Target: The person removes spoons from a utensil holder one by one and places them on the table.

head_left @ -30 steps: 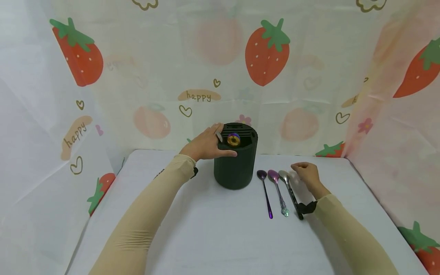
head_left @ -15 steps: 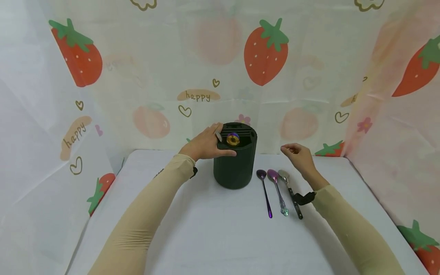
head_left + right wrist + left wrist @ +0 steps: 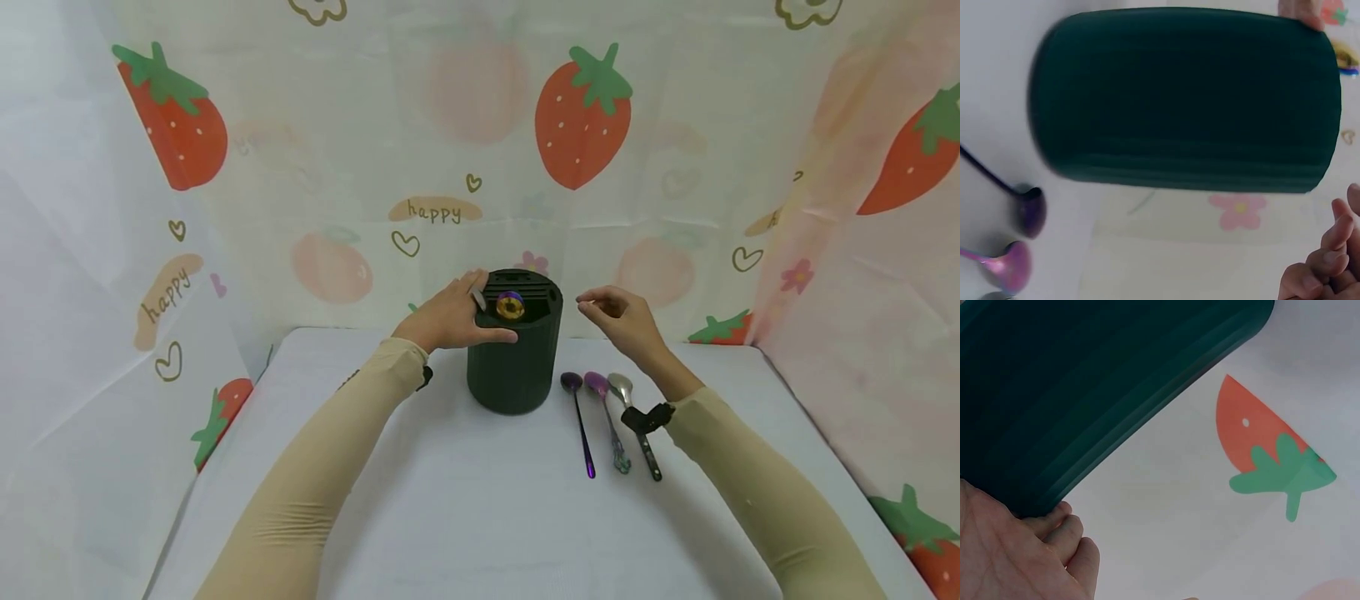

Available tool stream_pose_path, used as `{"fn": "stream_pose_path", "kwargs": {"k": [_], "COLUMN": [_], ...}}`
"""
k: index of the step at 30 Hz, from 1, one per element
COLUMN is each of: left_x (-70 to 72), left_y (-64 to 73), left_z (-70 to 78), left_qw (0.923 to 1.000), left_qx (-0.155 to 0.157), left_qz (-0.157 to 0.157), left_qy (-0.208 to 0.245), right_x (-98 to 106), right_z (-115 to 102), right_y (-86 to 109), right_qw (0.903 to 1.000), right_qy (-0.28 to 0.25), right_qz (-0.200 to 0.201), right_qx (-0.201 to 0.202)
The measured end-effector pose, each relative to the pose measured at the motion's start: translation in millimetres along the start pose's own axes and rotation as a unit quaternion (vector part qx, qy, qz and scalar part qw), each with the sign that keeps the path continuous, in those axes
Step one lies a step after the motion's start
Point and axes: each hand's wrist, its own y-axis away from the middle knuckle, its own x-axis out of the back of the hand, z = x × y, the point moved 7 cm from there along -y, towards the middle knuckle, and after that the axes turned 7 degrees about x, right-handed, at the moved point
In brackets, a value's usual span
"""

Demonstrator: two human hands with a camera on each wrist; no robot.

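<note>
My left hand (image 3: 456,317) grips the top rim of a dark green utensil holder (image 3: 512,371), thumb across the front. In the left wrist view its fingers (image 3: 1063,534) curve past the holder's edge. A round gold and purple shiny piece (image 3: 510,305) sticks up inside the holder's opening; its lower part is hidden. My right hand (image 3: 624,321) hovers just right of the rim, fingers loosely bent and nothing visible between them. Below it lie a dark purple spoon (image 3: 572,382), a pink-purple spoon (image 3: 597,383) and a silver spoon with a dark handle (image 3: 620,384).
A white-covered table (image 3: 465,517) bears everything. Close behind the holder hangs a pale curtain (image 3: 337,167) printed with strawberries, and more cloth closes in both sides. My right wrist's black strap (image 3: 647,418) passes above the silver spoon's handle.
My right hand has moved left and upward, from beside the silver spoon to near the holder's rim. My left hand and the holder stay in place.
</note>
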Motion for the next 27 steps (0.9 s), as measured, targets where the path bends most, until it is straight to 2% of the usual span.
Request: {"fn": "stream_pose_path", "kwargs": {"k": [2,6,17,20,27], "left_x": [-0.1,-0.9,0.3,0.9,1.0], "left_y": [-0.1,-1.0,-0.4,0.2,0.5], "left_z": [-0.1,-1.0,1.2,0.8,0.0], "left_qw": [1.0000,0.9998,0.9996,0.9994,0.9996], "left_qx": [0.000,0.002,0.002,0.005,0.005], "left_qz": [0.000,0.001,0.006,0.005,0.008], "left_qy": [0.005,0.018,0.028,0.033,0.027], "right_x": [-5.0,-15.8,-39.7,-44.6,-56.7], "right_z": [-8.6,-9.9,-33.6,-36.8,-37.6], "right_y": [-4.1,-14.6,-28.0,-30.7,-36.4], "right_qw": [0.9998,0.9984,0.9903,0.9890,0.9899], "right_qy": [0.004,-0.009,-0.036,-0.040,-0.018], "right_qz": [-0.008,-0.018,-0.043,-0.051,-0.076], "right_qx": [0.019,0.053,0.127,0.133,0.118]}}
